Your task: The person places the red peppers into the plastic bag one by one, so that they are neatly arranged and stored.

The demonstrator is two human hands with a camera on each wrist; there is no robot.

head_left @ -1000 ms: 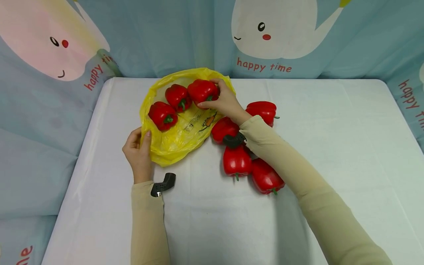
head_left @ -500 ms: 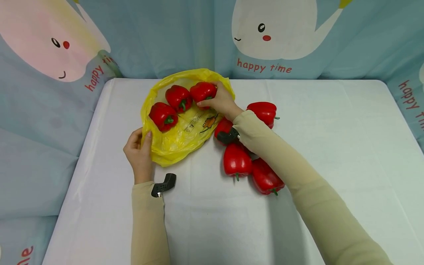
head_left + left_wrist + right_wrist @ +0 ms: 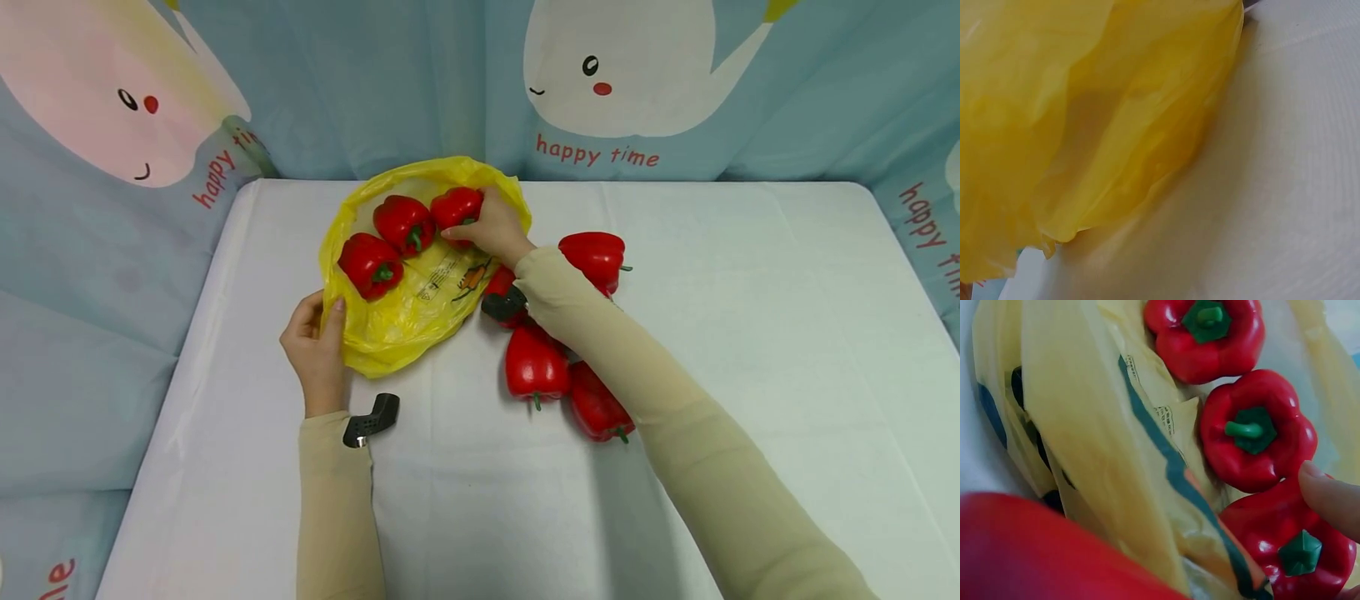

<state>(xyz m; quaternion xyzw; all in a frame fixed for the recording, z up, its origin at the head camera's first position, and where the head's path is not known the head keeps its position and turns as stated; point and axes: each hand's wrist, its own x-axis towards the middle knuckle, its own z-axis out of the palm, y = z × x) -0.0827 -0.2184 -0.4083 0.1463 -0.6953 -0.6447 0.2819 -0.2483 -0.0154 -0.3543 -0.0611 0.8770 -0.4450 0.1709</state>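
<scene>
A yellow plastic bag (image 3: 382, 337) lies with its mouth spread wide toward the back left of the table. My left hand (image 3: 317, 354) pinches its left rim between thumb and fingers; the left wrist view is mostly filled by the bag's side (image 3: 1141, 125). Inside the bag, my right hand (image 3: 498, 227) grips a red bell pepper (image 3: 454, 208) at the right end of a row of three. In the right wrist view, the thumb (image 3: 1333, 503) presses on that pepper, which touches the middle one (image 3: 1260, 431). The third pepper (image 3: 371, 267) sits at the left.
Several more red bell peppers, among them one near the front (image 3: 536, 367) and one farther back (image 3: 595, 254), lie right of the bag on the white-covered table (image 3: 750, 333). My right sleeve passes over part of this group. A blue patterned curtain (image 3: 420, 83) hangs behind.
My right hand has gone slightly left and deeper into the bag with its pepper, settling beside the middle one. The right forearm has shifted left. My left hand stays on the rim.
</scene>
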